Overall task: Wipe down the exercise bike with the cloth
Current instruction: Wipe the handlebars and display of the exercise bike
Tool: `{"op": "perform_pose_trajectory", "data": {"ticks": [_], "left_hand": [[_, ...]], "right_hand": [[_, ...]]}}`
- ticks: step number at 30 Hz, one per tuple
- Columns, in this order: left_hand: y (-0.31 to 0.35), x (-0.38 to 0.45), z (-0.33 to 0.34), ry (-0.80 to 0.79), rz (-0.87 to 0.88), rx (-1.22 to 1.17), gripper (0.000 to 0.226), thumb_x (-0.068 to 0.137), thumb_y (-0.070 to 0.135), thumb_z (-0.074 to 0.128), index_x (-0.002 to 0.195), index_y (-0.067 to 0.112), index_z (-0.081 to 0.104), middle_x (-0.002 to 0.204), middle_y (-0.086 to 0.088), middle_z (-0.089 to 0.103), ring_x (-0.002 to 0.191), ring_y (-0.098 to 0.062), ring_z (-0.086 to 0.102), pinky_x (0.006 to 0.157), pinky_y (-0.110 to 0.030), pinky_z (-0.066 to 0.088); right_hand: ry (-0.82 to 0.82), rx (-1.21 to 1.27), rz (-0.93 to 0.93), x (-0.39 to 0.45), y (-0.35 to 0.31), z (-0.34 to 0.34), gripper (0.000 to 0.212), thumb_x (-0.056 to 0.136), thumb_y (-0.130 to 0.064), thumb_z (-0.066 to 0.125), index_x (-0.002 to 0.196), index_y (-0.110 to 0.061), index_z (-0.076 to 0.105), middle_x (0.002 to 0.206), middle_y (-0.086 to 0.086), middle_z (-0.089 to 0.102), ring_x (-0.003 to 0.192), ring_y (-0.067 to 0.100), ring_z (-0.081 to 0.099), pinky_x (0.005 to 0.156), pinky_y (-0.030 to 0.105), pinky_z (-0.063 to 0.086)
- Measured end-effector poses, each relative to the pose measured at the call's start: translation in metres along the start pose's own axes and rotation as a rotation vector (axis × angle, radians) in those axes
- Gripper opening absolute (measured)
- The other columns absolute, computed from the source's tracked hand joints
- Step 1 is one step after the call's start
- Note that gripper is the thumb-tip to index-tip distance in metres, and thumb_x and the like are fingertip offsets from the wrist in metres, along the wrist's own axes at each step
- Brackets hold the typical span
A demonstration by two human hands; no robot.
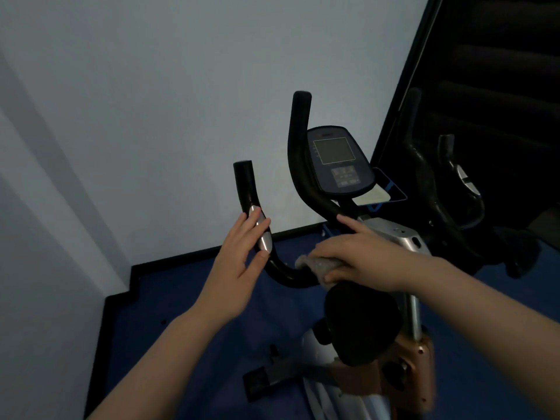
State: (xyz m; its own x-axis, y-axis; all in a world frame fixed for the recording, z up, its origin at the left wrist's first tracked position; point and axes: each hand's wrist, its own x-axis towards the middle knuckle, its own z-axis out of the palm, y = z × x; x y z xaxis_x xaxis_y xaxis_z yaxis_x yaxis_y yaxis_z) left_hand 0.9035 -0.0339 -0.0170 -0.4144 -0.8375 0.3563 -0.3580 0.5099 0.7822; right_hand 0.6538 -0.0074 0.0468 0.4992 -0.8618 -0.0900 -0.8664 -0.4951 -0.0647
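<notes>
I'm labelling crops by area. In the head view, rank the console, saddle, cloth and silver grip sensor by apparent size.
1. Saddle, though nearness inflates it
2. Console
3. Cloth, partly under the right hand
4. Sensor

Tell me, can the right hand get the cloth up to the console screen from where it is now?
Probably yes. The right hand grips the cloth on the handlebar, just below the console screen, with only the bar's upright beside the path.

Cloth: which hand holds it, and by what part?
The right hand holds the cloth bunched under its palm against the handlebar; left hand holds nothing.
</notes>
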Motion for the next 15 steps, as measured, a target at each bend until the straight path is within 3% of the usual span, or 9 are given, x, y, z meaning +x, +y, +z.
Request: {"op": "perform_pose_trajectory", "data": {"ticks": [2,4,6,8,10,12,15], "left_hand": [[0.001,-0.003,0.005,0.016,-0.002,0.001,0.051,0.102,0.026,0.042,0.152,0.026,0.03,0.159,0.024,0.011,0.148,0.003,0.003,0.117,-0.011,0.006],[0.001,-0.004,0.007,0.03,0.01,0.013,0.051,0.103,0.026,0.041,0.152,0.026,0.029,0.16,0.023,0.011,0.148,0.002,0.003,0.118,-0.012,0.006],[-0.001,-0.004,0.008,0.043,0.012,0.012,0.051,0.103,0.026,0.04,0.153,0.026,0.028,0.161,0.022,0.011,0.149,0.001,0.004,0.117,-0.012,0.006],[-0.001,-0.004,0.01,0.062,0.004,-0.013,0.05,0.104,0.024,0.04,0.153,0.026,0.028,0.162,0.019,0.012,0.149,-0.001,0.004,0.12,-0.019,0.007],[0.0,-0.006,0.017,0.096,-0.01,-0.031,0.049,0.105,0.019,0.039,0.152,0.023,0.029,0.162,0.016,0.012,0.15,-0.003,0.004,0.123,-0.029,0.009],[0.002,-0.008,0.024,0.137,-0.026,-0.046,0.048,0.105,0.015,0.037,0.152,0.02,0.029,0.163,0.013,0.012,0.15,-0.003,0.004,0.124,-0.037,0.01],[0.004,-0.009,0.03,0.157,-0.036,-0.074,0.048,0.105,0.013,0.036,0.152,0.019,0.029,0.163,0.012,0.013,0.15,-0.003,0.004,0.124,-0.044,0.011]], "right_hand": [[0.029,0.007,-0.028,-0.007,0.003,-0.001,0.039,0.093,-0.046,0.055,0.132,-0.04,0.051,0.116,-0.016,0.065,0.119,-0.002,0.053,0.11,0.023,-0.028],[0.05,-0.071,-0.055,-0.014,0.012,-0.008,0.038,0.092,-0.047,0.056,0.13,-0.042,0.054,0.123,-0.017,0.063,0.126,-0.004,0.048,0.111,0.032,-0.03],[0.077,-0.125,-0.058,-0.016,0.017,-0.011,0.037,0.092,-0.045,0.057,0.129,-0.041,0.056,0.115,-0.017,0.066,0.122,-0.002,0.052,0.113,0.033,-0.027],[0.126,-0.068,-0.037,-0.014,0.01,-0.008,0.038,0.092,-0.044,0.059,0.129,-0.038,0.056,0.098,-0.013,0.071,0.119,0.006,0.056,0.113,0.022,-0.024],[0.136,0.027,-0.004,-0.009,-0.001,-0.004,0.043,0.091,-0.046,0.06,0.132,-0.034,0.056,0.085,-0.009,0.072,0.127,0.016,0.05,0.101,0.006,-0.026],[0.098,0.083,0.027,-0.008,-0.007,-0.002,0.041,0.092,-0.047,0.058,0.13,-0.032,0.056,0.073,-0.012,0.065,0.124,0.016,0.051,0.095,0.001,-0.027],[0.123,0.082,0.107,-0.008,-0.013,0.004,0.04,0.094,-0.048,0.052,0.128,-0.027,0.056,0.091,-0.003,0.071,0.125,0.023,0.051,0.094,0.0,-0.027]]}}
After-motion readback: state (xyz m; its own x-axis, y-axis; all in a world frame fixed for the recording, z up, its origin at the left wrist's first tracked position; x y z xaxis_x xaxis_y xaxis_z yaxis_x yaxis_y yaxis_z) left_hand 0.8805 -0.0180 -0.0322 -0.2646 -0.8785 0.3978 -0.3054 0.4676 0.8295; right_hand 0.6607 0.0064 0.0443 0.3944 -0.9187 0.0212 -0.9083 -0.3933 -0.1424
